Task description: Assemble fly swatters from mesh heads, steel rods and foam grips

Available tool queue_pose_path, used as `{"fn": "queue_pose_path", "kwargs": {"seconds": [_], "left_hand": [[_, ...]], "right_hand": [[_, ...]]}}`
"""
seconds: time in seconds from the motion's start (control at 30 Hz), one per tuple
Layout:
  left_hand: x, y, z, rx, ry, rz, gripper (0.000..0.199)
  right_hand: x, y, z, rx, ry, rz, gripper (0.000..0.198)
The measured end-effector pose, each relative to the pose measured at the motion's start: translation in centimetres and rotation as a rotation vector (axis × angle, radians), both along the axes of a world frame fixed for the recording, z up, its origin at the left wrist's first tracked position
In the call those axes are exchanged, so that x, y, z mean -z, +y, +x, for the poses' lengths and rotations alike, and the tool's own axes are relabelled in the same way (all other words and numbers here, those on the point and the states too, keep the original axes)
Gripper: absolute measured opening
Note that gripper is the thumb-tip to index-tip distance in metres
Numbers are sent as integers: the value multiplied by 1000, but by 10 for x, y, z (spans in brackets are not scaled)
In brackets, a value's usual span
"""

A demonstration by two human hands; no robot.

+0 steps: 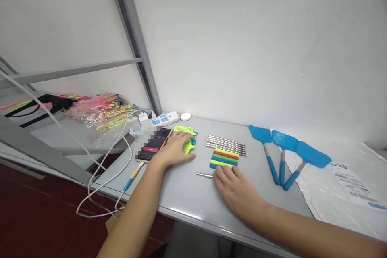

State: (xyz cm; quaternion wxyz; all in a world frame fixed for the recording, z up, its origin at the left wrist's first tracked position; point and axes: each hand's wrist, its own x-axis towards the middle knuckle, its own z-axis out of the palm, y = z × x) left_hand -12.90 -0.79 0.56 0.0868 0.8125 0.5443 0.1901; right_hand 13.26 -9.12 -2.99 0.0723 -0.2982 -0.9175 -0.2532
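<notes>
My left hand [179,150] rests over a small pile of yellow-green fly swatter heads [184,130], with blue edges showing beneath. Its thumb and fingers are spread apart. Fingers curled, my right hand [234,187] lies low on the table around a thin metal rod [204,175], whose tip sticks out to the left; the rest is hidden under the palm. Its fingertips reach the lower edge of a row of coloured handle grips [224,159] in yellow, red, green and blue. Behind them several silver rods [226,145] lie side by side.
Three blue fly swatters [284,140] lie fanned out at right, beside a white plastic mailer [347,185]. At left are a phone [154,145] on a cable, a power strip [165,119] and a white round object [185,116]. Bagged colourful items [102,109] sit beyond the metal frame.
</notes>
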Motion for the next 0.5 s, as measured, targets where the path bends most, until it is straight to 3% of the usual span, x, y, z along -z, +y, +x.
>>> {"fn": "queue_pose_path", "kwargs": {"seconds": [0.2,0.3,0.5], "left_hand": [[2,-4,17,92,64,59,18],[3,-6,20,104,75,86,18],[1,-5,15,73,87,109,30]], "right_hand": [[2,1,-9,-36,51,61,29],[-6,-3,-8,-35,142,45,27],[-46,-6,19,-132,364,-68,21]]}}
